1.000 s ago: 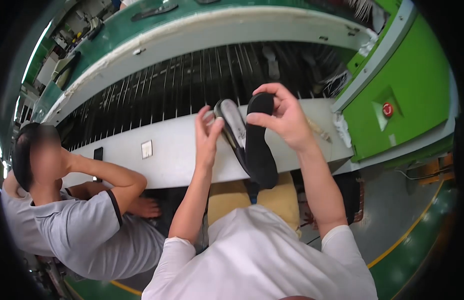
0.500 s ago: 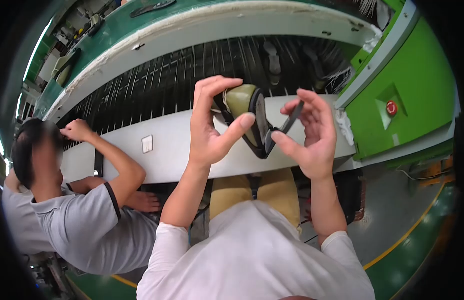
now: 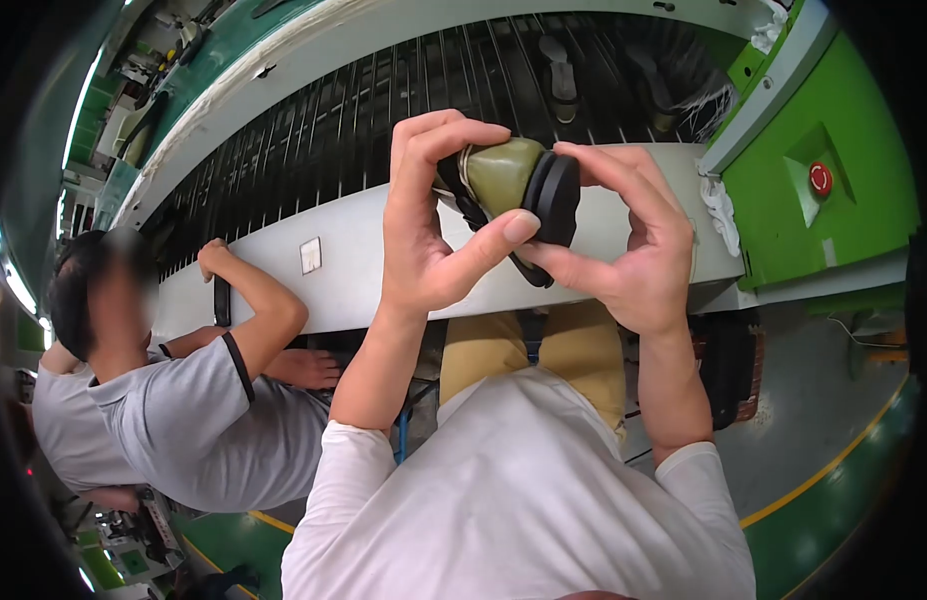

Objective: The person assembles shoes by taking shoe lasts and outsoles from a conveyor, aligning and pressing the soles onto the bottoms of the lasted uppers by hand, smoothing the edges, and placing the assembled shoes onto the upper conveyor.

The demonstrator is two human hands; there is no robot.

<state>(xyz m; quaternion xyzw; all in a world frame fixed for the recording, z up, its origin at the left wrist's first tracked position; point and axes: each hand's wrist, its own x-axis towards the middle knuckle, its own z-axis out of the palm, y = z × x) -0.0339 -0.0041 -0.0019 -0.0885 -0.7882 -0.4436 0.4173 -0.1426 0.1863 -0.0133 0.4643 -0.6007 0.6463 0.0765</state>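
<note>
Fingers curled, the left hand [image 3: 415,250] clasps the olive shoe [image 3: 501,172], upper centre of the frame, and the black sole [image 3: 558,203], angled away a moment ago, now faces its underside, right hand [image 3: 651,255] pinching the edges: two pieces, seemingly brought together!

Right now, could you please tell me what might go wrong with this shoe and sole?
The black sole might shift out of line, as the right hand grips it between fingers and thumb against the green shoe. The left hand has its thumb tip beside the sole, where it could get pinched. A slip could drop either piece onto the bench.
</note>
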